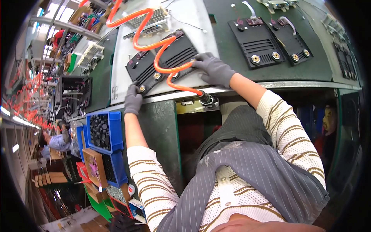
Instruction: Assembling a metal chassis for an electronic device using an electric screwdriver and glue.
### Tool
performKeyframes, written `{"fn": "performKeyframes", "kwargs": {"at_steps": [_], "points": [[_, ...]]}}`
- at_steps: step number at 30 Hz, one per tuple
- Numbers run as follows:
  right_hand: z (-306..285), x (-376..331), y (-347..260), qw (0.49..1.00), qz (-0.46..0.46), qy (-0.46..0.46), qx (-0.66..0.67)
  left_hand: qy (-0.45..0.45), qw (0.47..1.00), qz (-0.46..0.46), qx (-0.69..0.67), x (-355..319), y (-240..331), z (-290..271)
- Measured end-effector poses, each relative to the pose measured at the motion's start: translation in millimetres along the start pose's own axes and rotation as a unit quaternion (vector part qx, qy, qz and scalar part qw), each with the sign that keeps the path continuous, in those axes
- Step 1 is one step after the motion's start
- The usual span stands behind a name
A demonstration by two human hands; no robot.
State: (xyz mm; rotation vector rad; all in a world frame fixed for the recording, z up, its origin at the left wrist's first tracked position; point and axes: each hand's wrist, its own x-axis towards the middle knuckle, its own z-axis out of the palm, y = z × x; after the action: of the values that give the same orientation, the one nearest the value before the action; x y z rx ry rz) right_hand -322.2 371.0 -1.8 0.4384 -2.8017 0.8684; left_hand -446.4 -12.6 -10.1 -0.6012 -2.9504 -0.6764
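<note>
A black vented panel (pixel 170 58) with brass nuts along its near edge lies on a white board (pixel 193 19) at the bench's front. My left hand (pixel 133 99), in a grey glove, grips the panel's near left corner. My right hand (pixel 212 69), also gloved, rests on the panel's right end, fingers curled over its edge. An orange coiled air hose (pixel 154 44) snakes across the panel down to a black fitting (pixel 206 98) at the bench edge.
Two more black vented panels (pixel 257 42) (pixel 291 38) lie on the green belt (pixel 232 58) to the right. Blue bins (pixel 102 131) of small parts hang at lower left, above cardboard boxes (pixel 94 166). Other workers sit far left along the line.
</note>
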Motion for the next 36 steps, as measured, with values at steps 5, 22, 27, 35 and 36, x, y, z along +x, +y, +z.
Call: {"fn": "performKeyframes", "kwargs": {"at_steps": [5, 22, 27, 35, 36], "points": [[-13, -22, 2, 0.998, 0.016, -0.011, -0.064, 0.222, 0.924, -0.012, 0.311, 13, 60, -2], [-39, -58, 47, 0.969, 0.083, 0.051, -0.228, 0.102, 0.969, 0.206, 0.091, -45, 161, 79], [-51, -74, 58, 0.966, 0.092, 0.042, -0.238, 0.112, 0.971, 0.197, 0.080, -43, 163, 81], [-62, -85, 71, 0.962, 0.092, 0.040, -0.254, 0.103, 0.975, 0.178, 0.082, -42, 159, 85], [-62, -85, 70, 0.964, 0.083, 0.041, -0.248, 0.105, 0.974, 0.181, 0.083, -41, 158, 85]]}}
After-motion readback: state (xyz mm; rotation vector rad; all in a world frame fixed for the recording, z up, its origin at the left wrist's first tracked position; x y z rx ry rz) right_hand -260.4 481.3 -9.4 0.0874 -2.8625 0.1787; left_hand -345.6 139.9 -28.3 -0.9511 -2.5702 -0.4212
